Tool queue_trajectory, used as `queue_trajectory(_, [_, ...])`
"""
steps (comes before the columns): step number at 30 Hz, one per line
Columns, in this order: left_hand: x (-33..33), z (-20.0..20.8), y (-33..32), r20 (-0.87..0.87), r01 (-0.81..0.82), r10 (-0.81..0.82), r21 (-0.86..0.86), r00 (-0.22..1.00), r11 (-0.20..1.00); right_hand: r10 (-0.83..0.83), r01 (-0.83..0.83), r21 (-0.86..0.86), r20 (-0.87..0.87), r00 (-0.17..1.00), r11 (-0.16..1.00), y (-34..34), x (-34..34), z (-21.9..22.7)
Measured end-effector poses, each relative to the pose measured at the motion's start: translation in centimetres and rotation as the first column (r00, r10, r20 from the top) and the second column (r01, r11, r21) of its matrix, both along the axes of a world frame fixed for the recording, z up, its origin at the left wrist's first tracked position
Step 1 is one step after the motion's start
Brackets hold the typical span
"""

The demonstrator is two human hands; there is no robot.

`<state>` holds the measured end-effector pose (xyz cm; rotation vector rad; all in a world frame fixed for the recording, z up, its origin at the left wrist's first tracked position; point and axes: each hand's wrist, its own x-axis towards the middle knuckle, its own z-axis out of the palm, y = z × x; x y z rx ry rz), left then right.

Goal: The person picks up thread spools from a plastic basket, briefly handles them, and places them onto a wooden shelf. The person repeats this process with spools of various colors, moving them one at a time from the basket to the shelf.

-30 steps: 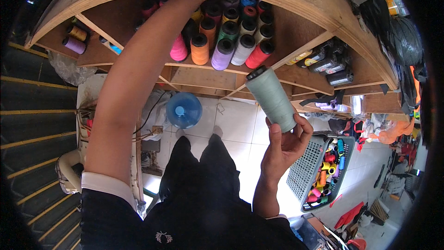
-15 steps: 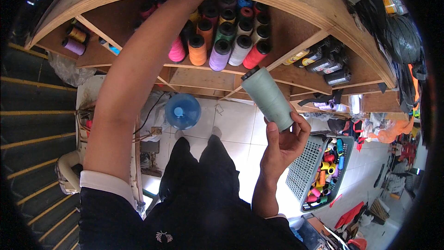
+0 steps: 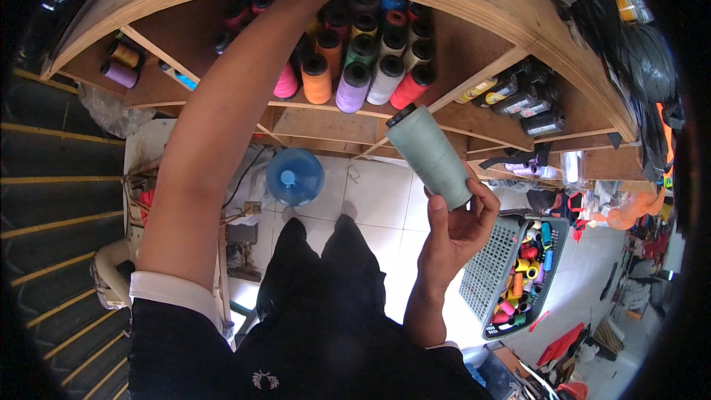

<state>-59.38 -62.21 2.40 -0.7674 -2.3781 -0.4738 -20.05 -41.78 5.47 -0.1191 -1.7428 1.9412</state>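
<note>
My right hand (image 3: pixel 461 231) grips a large spool of pale grey-green thread (image 3: pixel 432 159) by its lower end. The spool tilts up and left, its black core end near the shelf edge. My left forearm (image 3: pixel 211 130) reaches into the middle compartment of the wooden shelf (image 3: pixel 466 37). The top board hides the fingers of that hand, so what they touch cannot be seen. Several thread spools stand in rows there, with a lavender spool (image 3: pixel 353 89), an orange spool (image 3: pixel 318 81), a white spool (image 3: pixel 386 80) and a red spool (image 3: pixel 412 87) in front. A pink spool (image 3: pixel 285 83) stands beside my forearm.
A grey-green plastic basket (image 3: pixel 489 270) with several small colourful spools is on the tiled floor at right. A blue water jug (image 3: pixel 296 178) stands below the shelf. Black-wrapped spools (image 3: pixel 518 96) fill the right compartment. Two spools (image 3: pixel 120 63) lie at far left.
My left arm has shifted slightly to the right inside the compartment, uncovering a bit more of the spools on its left. My right hand keeps the grey-green spool nearly still.
</note>
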Motion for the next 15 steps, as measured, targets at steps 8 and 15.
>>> queue_trajectory(8, [1.2, 1.1, -0.4, -0.029, -0.024, 0.024, -0.006, 0.999, 1.0, 0.016, -0.015, 0.012, -0.017, 1.0, 1.0, 0.1, -0.2, 0.0])
queue_trajectory(15, [11.6, 6.4, -0.2, -0.295, -0.158, 0.161, 0.034, 0.942, 0.987, -0.09, 0.088, -0.026, -0.066, 0.994, 0.996, 0.3, -0.3, 0.3])
